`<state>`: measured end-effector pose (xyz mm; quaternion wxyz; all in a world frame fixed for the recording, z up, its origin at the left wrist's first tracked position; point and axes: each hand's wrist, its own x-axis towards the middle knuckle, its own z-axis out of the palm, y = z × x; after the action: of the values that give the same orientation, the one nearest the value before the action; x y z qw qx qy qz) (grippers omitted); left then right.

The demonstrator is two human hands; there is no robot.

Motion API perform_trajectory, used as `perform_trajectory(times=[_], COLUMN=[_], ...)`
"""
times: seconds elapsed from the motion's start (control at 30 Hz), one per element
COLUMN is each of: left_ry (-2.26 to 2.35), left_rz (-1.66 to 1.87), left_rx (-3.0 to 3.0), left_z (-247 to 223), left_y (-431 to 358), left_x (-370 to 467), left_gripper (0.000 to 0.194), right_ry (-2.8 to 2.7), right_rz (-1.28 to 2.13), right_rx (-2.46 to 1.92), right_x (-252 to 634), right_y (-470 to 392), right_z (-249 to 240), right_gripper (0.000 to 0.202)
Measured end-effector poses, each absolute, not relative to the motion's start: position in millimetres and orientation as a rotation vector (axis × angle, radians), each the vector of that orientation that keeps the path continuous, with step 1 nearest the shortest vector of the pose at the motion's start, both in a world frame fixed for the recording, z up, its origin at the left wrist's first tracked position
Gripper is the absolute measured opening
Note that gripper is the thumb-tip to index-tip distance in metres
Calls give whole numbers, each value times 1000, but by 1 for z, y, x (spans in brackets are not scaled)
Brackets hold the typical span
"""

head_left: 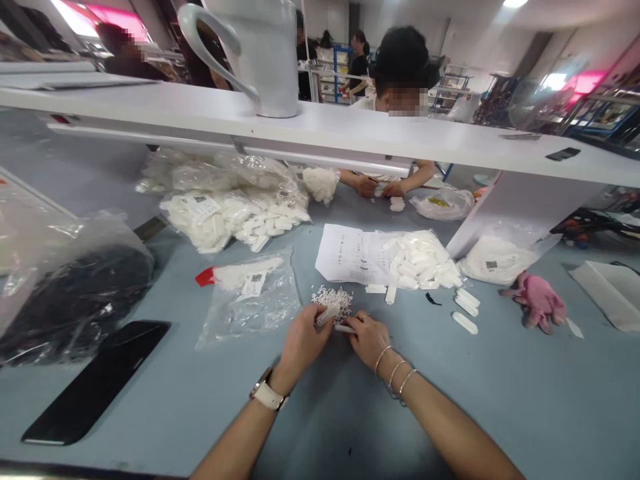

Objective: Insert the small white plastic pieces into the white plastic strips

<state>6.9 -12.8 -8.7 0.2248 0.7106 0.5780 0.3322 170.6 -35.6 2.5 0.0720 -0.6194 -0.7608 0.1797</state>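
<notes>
My left hand [306, 337], with a watch at the wrist, is closed on a small white plastic case [327, 314] tilted over a heap of tiny white pieces [337, 299]. My right hand [369, 339], wearing bracelets and a ring, pinches a slim white plastic strip [345, 329] just right of it. The two hands almost meet at the near edge of the heap. Behind them, white plastic parts [425, 260] spill from a clear bag onto a printed sheet [345, 253]. A few loose white cases [466, 323] lie to the right.
At left are a flat clear bag [250, 307], a black phone-like slab [100, 380] and a bag of dark material [80, 293]. Bulging bags of white parts [210, 220] stand behind. A pink glove [540, 300] lies right. A mug [273, 60] stands on the shelf [340, 133]; a co-worker's hands [367, 185] work beyond.
</notes>
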Motion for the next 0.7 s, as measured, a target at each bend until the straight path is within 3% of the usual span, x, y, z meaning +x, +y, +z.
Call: perform_trajectory(times=[0.7], left_ry=[1543], left_rz=[837], left_rx=[2038], left_z=[-7], left_y=[-16], left_x=[11], left_gripper=[14], right_ry=[-2082], right_rz=[594], right_rx=[-1869], right_x=[181], right_y=[-32], right_z=[-5], right_gripper=[17])
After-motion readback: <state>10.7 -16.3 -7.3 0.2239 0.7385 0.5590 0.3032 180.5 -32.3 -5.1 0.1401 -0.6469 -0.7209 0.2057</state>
